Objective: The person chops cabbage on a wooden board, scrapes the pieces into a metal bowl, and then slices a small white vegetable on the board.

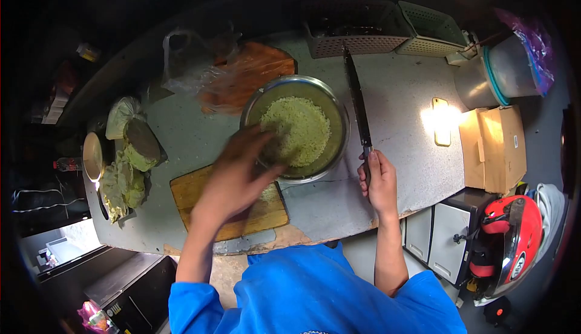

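A metal bowl [341, 146] stands on the grey table with finely chopped pale green cabbage [305, 128] in it. My left hand [239, 167], blurred by motion, reaches over the bowl's left side, its thumb and fingers apart above the cabbage. Beneath that hand lies a wooden cutting board [275, 211], partly covered by my forearm, with a few green bits near its upper edge. To the right of the bowl, my right hand [378, 179] grips the handle of a long dark-bladed knife [357, 98], whose tip points away from me. Small bits cling to the blade.
Cabbage leaves [124, 179] lie at the table's left. Behind the bowl are an orange board [260, 61] and a clear plastic bag [187, 67]. Plastic baskets [357, 44] line the back. A phone [442, 122] and a cardboard box [496, 149] sit at right.
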A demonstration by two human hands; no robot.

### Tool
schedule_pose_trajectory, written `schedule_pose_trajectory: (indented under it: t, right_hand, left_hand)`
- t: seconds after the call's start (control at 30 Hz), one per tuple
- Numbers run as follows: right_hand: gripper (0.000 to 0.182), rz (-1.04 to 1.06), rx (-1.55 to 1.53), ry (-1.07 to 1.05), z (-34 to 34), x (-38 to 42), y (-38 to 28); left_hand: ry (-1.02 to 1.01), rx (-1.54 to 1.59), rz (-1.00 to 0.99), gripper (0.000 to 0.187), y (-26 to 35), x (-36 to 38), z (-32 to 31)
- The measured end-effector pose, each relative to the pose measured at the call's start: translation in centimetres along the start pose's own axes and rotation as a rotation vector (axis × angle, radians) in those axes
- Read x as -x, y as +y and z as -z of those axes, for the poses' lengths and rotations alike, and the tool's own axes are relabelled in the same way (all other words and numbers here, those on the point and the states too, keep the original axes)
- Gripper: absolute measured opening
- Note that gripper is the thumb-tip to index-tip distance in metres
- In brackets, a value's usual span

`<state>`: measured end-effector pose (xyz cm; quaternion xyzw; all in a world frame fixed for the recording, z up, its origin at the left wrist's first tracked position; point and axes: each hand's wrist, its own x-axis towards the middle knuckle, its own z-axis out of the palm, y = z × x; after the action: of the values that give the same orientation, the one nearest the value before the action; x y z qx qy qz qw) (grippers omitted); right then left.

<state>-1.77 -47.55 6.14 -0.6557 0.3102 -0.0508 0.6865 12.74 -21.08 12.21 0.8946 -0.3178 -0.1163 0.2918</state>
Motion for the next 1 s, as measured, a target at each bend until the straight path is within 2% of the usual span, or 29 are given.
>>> schedule_pose_trajectory:
  t: [0.03,0.13,0.2,0.23,0.3,0.33,0.4,0.43,0.5,0.53,0.6,0.63,0.67,0.7,0.77,0.87,0.93,1.0]
  right_hand:
    - [0.035,0.003,-0.005,-0.004,-0.2,-0.1,0.1]
    - [0.035,0.064,-0.009,-0.021,0.0,0.2,0.2]
    - [0.035,0.084,0.035,-0.025,0.7,0.4,0.2]
    - [0.034,0.098,0.08,-0.026,1.0,0.6,0.4]
    - [0.034,0.103,0.105,-0.035,1.9,0.7,0.9]
    - [0.033,0.107,0.131,-0.048,2.2,0.8,1.3]
    - [0.033,0.099,0.115,-0.055,2.3,0.7,2.0]
    - [0.032,0.091,0.108,-0.068,2.3,0.6,2.2]
    - [0.032,0.078,0.058,-0.063,1.8,0.2,2.5]
    - [0.032,0.066,0.008,-0.053,1.3,0.1,2.6]
    - [0.031,0.026,-0.037,-0.023,0.4,-0.1,2.5]
    - [0.03,-0.008,-0.083,0.006,-0.1,-0.4,2.3]
    - [0.029,0.01,0.055,0.046,-0.6,-0.8,2.3]
    - [0.029,0.011,0.054,0.033,-0.9,-1.2,2.3]
    - [0.028,0.262,0.384,0.104,-1.8,-1.2,2.5]
    - [0.028,0.183,0.371,0.141,-2.0,-0.9,2.3]
    - [0.026,0.241,0.363,0.162,-1.9,-0.7,2.5]
    - [0.025,0.298,0.356,0.179,-1.6,-0.3,2.5]
  left_hand:
    - [-0.045,-0.076,-0.138,0.071,-0.1,-2.4,-2.4]
    - [-0.138,-0.153,-0.177,0.076,-1.0,-7.7,-8.6]
    - [-0.245,-0.354,-0.089,0.078,-1.1,-9.0,-10.5]
    - [-0.249,-0.353,-0.089,0.078,-1.0,-9.0,-10.8]
    - [-0.443,-0.325,0.018,0.08,-0.4,-8.5,-11.0]
    - [-0.45,-0.33,0.014,0.08,-0.4,-8.1,-10.9]
    - [-0.59,-0.192,0.059,0.081,-0.7,-7.5,-10.0]
    - [-0.589,-0.192,0.061,0.081,-0.7,-7.6,-9.6]
    - [-0.373,-0.229,-0.01,0.079,-0.6,-7.4,-9.2]
    - [-0.377,-0.226,-0.007,0.079,-0.8,-7.3,-9.7]
    - [-0.29,-0.428,-0.071,0.074,-1.3,-7.5,-10.9]
    - [-0.282,-0.425,-0.064,0.074,-1.1,-7.7,-11.3]
    - [-0.342,-0.43,-0.021,0.07,-0.8,-7.7,-11.7]
    - [-0.406,-0.438,0.025,0.066,-0.7,-7.6,-11.9]
    - [-0.398,-0.352,0.047,0.06,-0.8,-6.8,-12.1]
    - [-0.399,-0.226,0.084,0.05,1.0,-6.3,-9.5]
    - [-0.421,-0.186,0.112,0.047,1.4,-5.7,-8.9]
    - [-0.15,-0.24,-0.022,0.041,0.7,-5.0,-9.4]
